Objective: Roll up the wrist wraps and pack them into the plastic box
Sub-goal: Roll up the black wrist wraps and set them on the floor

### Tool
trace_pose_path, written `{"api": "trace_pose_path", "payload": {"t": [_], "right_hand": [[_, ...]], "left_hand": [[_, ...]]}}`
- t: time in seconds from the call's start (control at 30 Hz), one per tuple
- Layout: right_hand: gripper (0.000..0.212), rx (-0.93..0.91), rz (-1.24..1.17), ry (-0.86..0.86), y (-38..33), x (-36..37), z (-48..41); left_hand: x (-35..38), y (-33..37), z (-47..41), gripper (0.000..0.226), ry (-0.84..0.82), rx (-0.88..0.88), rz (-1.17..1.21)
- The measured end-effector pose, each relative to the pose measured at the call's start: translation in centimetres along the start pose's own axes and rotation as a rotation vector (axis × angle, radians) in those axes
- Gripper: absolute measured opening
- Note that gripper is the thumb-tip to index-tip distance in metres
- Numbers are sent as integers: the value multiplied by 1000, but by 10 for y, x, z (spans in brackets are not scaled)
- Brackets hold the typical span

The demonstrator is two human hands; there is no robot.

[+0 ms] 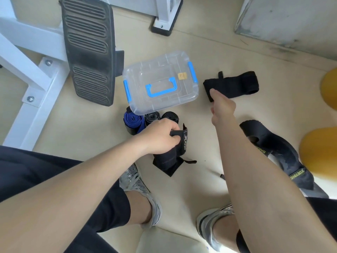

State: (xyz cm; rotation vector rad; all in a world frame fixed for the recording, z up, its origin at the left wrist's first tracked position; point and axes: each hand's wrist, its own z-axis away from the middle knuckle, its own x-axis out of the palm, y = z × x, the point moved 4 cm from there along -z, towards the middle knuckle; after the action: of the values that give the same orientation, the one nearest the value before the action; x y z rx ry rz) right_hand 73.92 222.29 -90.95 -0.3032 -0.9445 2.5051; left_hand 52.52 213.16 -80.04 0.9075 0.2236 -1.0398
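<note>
A clear plastic box (160, 83) with blue latches and a blue handle sits closed on the floor. Three rolled wraps lie against its near edge: a blue one (133, 123), a grey-black one (152, 117) and a black one (171, 116). My left hand (160, 136) grips a partly rolled black wrist wrap (169, 156) on the floor. My right hand (221, 106) pinches the near-left end of an unrolled black wrap (233, 84) lying to the right of the box. Another loose black wrap (277, 154) with yellow lettering lies beneath my right forearm.
A white machine frame (34, 83) and its ribbed black footplate (89, 48) stand left of the box. Two yellow rounded objects (321, 152) sit at the right edge. A grey panel (291, 21) leans at the back right. My two shoes (142, 192) are on the floor below.
</note>
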Motion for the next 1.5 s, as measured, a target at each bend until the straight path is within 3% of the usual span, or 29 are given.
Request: {"api": "trace_pose_path", "payload": {"t": [0.13, 0.2, 0.33, 0.53, 0.67, 0.77, 0.87, 1.0, 1.1, 1.17, 1.33, 1.5], "right_hand": [[10, -237, 151, 221, -15, -20, 14], [11, -406, 273, 242, -29, -24, 28], [22, -610, 414, 215, -67, -25, 69], [24, -696, 369, 136, -125, -25, 142], [24, -635, 437, 41, -161, -31, 185], [34, -547, 562, -76, -188, -34, 220], [42, -564, 631, -132, -209, -47, 255], [24, -703, 683, -305, -226, -77, 297], [54, -762, 909, -453, -231, -95, 320], [60, -820, 1027, -430, -237, -101, 331], [55, -955, 1273, -263, -264, -97, 349], [56, -863, 1134, -172, -276, -100, 330]], "left_hand": [[-5, 6, 2, 23, -73, -53, -15], [-10, 18, 6, 28, -109, -50, -20], [-20, 42, 16, 12, -113, -28, -19], [-36, 70, 36, 28, 147, 18, 63], [-54, 87, 58, 42, 402, 7, 91], [-68, 112, 77, 49, 399, 177, 137], [-87, 139, 95, 22, 439, 330, 92], [-112, 176, 120, 30, 430, 416, -20], [-139, 199, 134, 37, 422, 451, -122], [-154, 212, 139, 38, 413, 496, -196], [-176, 236, 146, 32, 375, 579, -344], [-175, 245, 134, 17, 466, 628, -342]]}}
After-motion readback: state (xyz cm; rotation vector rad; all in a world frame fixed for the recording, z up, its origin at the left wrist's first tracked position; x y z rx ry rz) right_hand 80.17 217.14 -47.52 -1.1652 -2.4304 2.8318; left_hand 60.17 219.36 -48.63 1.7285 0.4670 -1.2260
